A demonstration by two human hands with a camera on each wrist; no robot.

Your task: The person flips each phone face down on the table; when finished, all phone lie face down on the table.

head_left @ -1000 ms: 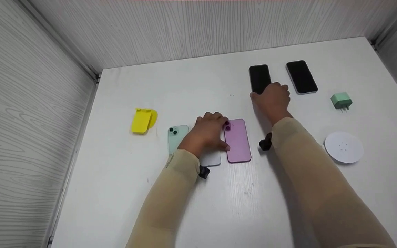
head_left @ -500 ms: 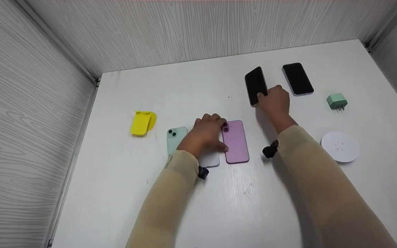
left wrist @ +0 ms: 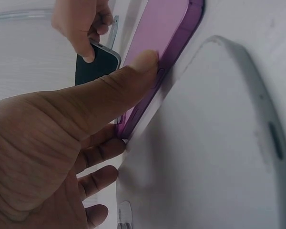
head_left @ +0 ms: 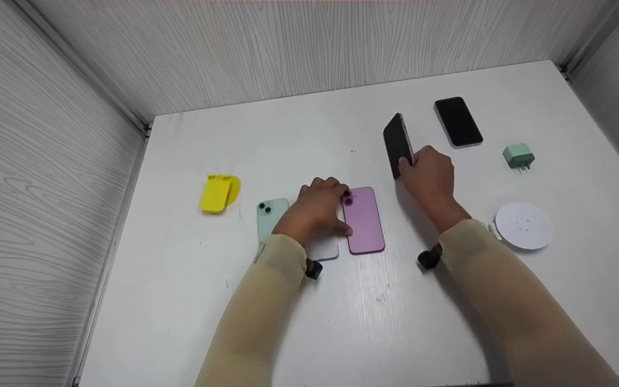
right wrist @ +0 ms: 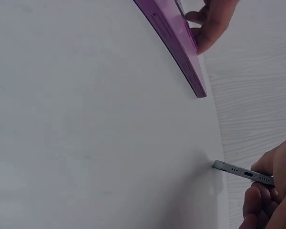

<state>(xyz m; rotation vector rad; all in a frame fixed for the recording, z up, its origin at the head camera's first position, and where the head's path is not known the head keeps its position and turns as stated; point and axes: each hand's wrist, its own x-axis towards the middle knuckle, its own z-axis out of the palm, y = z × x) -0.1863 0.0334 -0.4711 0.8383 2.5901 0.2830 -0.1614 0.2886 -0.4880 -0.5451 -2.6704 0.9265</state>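
Right hand (head_left: 429,172): fingers curled round the near end of a black phone (head_left: 398,141), tipped up on its long edge just off the white desk (head_left: 395,301), left of a second black phone (head_left: 458,121) lying flat. Left hand (head_left: 317,207): resting on a white phone (head_left: 324,248), thumb pressed against the side of a purple phone (head_left: 364,220), fingers loosely bent, gripping nothing. Mint phone (head_left: 270,215) just left of that hand. Elsewhere: yellow stand (head_left: 219,192), green charger plug (head_left: 518,156), round white pad (head_left: 524,226).
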